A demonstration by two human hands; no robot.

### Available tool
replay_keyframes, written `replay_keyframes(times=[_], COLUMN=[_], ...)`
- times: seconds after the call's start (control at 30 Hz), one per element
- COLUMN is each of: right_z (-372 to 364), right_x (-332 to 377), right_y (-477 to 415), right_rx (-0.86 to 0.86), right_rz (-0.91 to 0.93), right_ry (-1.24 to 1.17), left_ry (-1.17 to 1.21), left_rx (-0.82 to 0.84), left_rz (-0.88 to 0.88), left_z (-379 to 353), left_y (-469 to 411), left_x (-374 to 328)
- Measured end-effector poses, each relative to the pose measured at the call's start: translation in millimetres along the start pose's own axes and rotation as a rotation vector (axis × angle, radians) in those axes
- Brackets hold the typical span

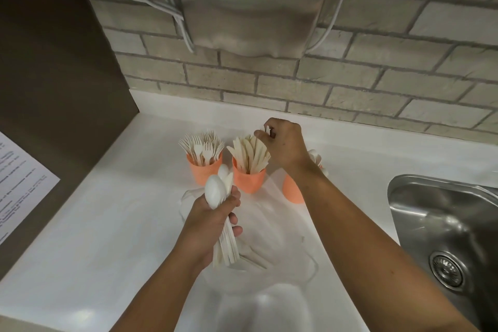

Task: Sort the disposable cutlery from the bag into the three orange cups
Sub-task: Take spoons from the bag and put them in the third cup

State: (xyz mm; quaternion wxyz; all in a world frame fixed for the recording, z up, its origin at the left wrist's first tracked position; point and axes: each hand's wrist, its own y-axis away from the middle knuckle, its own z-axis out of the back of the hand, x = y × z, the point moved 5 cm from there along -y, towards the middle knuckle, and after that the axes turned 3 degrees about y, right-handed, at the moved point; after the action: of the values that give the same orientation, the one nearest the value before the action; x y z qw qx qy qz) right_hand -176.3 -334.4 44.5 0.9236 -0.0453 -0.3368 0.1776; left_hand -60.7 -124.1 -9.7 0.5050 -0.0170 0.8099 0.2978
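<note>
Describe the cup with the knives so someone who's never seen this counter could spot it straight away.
Below the steel wall dispenser, a row of orange cups stands on the white counter. Take the middle cup, between the left cup and the right cup. It alone holds flat knives, not forks, and the right hand touches their tips.

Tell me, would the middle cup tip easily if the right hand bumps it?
Probably yes: the knives stand far above the middle cup and fan out, so it looks top-heavy. It is likely light, thin plastic. On the smooth counter it may also slide.
</note>
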Motion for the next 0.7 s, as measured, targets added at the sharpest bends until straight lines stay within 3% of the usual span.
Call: replay_keyframes(times=[0.13,0.2,0.3,0.37,0.43,0.5,0.7], right_z=[-4.4,1.9,29.3,38.1,35.4,29.6,26.0], right_x=[2.6,7.2,26.7,41.4,49.3,46.9,30.2], right_y=[5.2,8.8,25.3,44.7,66.7,80.2,92.7], right_rx=[0.177,0.116,0.009,0.22,0.484,0.581,0.531], right_rz=[0.047,0.088,0.119,0.145,0.193,0.215,-0.032], right_ry=[0.142,0.174,-0.082,-0.297,-0.352,-0.366,-0.648], left_ry=[-0.006,-0.004,-0.006,0.015,0.033,0.038,0.014], left_rx=[0.009,0.026,0.081,0.166,0.252,0.308,0.439], left_rz=[0.003,0.005,0.003,0.005,0.008,0.018,0.053], left_z=[-3.4,-5.3,-7.6,-11.1,-15.4,-18.8,-31.0], left_y=[1.0,1.6,3.4,5.5,6.4,6.4,13.5], left_x=[-2.9,-4.5,-8.8,-12.8,-15.4,-15.9,-14.0])
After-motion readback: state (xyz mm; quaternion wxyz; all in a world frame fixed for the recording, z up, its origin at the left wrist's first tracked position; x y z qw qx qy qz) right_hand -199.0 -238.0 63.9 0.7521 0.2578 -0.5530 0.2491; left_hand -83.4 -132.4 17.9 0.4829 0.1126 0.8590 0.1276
